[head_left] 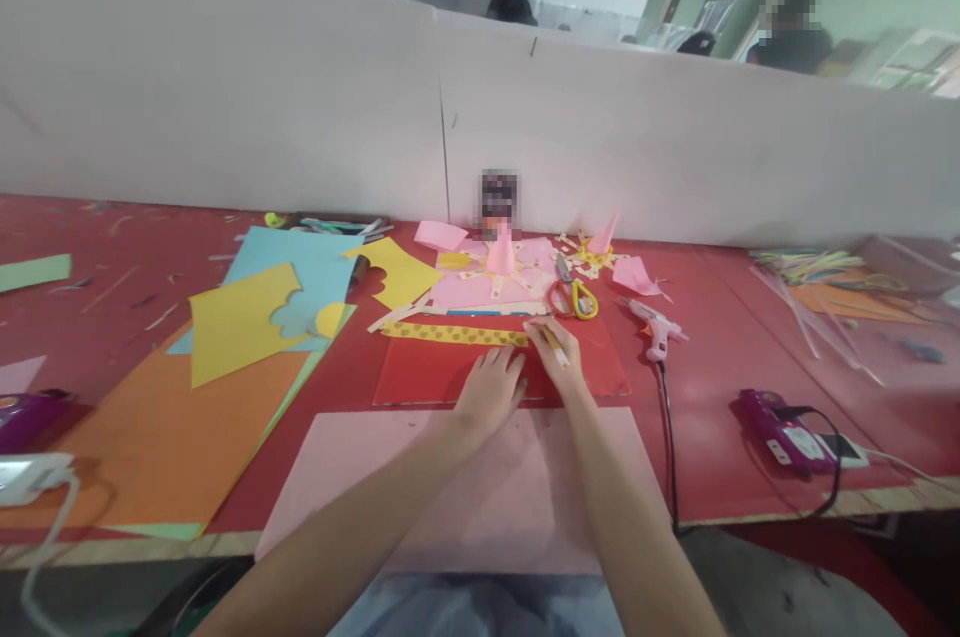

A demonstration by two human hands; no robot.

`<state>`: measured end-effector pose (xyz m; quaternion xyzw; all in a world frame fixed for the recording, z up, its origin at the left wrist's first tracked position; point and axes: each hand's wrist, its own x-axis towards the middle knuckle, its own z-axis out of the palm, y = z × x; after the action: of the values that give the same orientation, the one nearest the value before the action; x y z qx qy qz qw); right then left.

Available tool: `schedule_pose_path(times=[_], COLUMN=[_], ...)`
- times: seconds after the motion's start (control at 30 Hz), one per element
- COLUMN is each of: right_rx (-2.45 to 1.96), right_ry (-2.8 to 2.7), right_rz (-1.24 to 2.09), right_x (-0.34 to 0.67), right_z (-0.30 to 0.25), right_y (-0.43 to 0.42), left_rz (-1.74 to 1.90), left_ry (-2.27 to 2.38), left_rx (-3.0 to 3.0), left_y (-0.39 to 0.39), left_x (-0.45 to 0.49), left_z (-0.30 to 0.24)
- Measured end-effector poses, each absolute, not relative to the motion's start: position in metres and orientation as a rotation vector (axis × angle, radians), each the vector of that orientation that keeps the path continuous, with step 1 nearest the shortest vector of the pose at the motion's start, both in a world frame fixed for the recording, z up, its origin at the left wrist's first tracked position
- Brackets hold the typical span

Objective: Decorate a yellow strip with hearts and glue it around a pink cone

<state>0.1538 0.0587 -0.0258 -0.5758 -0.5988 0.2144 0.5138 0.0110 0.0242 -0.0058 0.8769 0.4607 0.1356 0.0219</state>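
A long yellow strip (450, 332) with brown spots lies across a red sheet (427, 377). My left hand (491, 389) lies flat, its fingertips at the strip's lower edge near the right end. At that end my right hand (559, 357) is closed, its fingertips pinched together. A narrow yellow-and-white piece (555, 345) sticks out between its fingers; its kind is unclear. Just beyond are scissors (574, 297) with red and yellow handles, and a pink paper cone (502, 252) on pink cut paper. A smaller cone (603, 235) stands right of it.
A pink glue gun (658, 329) lies to the right, its cord running to the table's front edge. Beyond it sits a purple box (787, 432) with cables. Yellow cut paper (240, 327) and orange sheets (187, 417) cover the left. A white partition (300, 97) closes the back.
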Motion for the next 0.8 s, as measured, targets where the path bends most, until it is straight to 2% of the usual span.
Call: schedule_pose_path(times=[0.23, 0.37, 0.6, 0.8], right_rx=[-1.377, -1.423, -1.534, -1.575], right_ry=[-1.553, -1.455, -1.192, -1.064], right_rz=[0.345, 0.383, 0.450, 0.505], right_x=[0.156, 0.157, 0.158, 0.157], right_z=[-0.029, -0.036, -0.034, -0.028], right_y=[0.063, 0.068, 0.064, 0.062], left_rz=[0.581, 0.699, 0.961, 0.840], left_ry=[1.337, 1.377, 2.107, 2.443], left_rx=[2.649, 2.566, 2.063, 1.635], left_y=[0.029, 0.042, 0.069, 0.072], left_x=[0.004, -0.011, -0.087, -0.117], left_z=[-0.009, -0.006, 0.013, 0.007])
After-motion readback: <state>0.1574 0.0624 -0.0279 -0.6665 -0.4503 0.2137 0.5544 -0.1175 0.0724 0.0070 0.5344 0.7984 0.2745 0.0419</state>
